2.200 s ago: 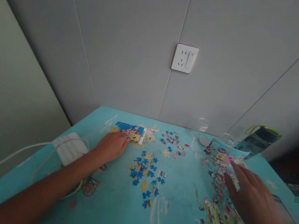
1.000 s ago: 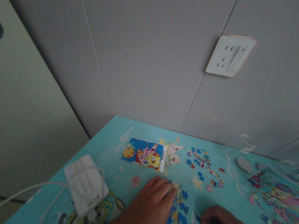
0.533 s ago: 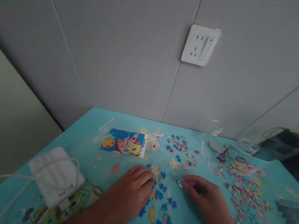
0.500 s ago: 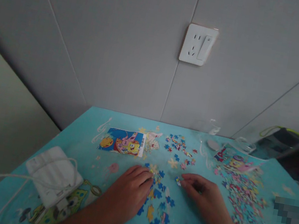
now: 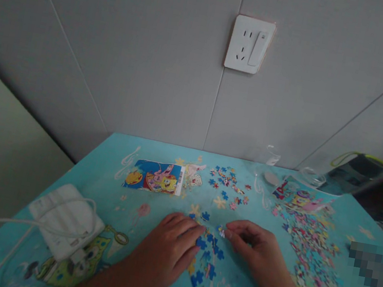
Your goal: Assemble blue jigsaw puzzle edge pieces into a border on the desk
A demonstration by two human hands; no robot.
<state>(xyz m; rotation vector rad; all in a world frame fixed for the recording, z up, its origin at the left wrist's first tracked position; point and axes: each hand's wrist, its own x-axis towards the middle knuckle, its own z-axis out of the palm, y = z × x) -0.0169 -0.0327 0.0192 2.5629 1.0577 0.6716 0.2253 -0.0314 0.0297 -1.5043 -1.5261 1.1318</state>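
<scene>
My right hand [image 5: 252, 241] pinches a small jigsaw piece [image 5: 221, 230] between thumb and fingertips, just above the table. My left hand [image 5: 173, 244] lies palm down, its fingers bent and close together over the left side of a cluster of mostly blue jigsaw pieces [image 5: 197, 279]. What is under or between those fingertips is hidden. A single blue piece [image 5: 205, 216] lies just beyond the left fingertips. Behind the hands is a picture card [image 5: 156, 177] with cartoon figures and a barcode strip.
A white power strip [image 5: 64, 225] with cables sits at the left. A small group of pieces [image 5: 225, 174] lies at the back; a large multicoloured pile [image 5: 313, 254] spreads along the right. Behind it are a second picture sheet [image 5: 302, 198], a clear container [image 5: 311, 177] and a dark pouch [image 5: 358, 173].
My right hand has moved slightly left with the piece, closer to the blue cluster. My left hand has shifted a little right over the pieces. The view has tilted slightly.
</scene>
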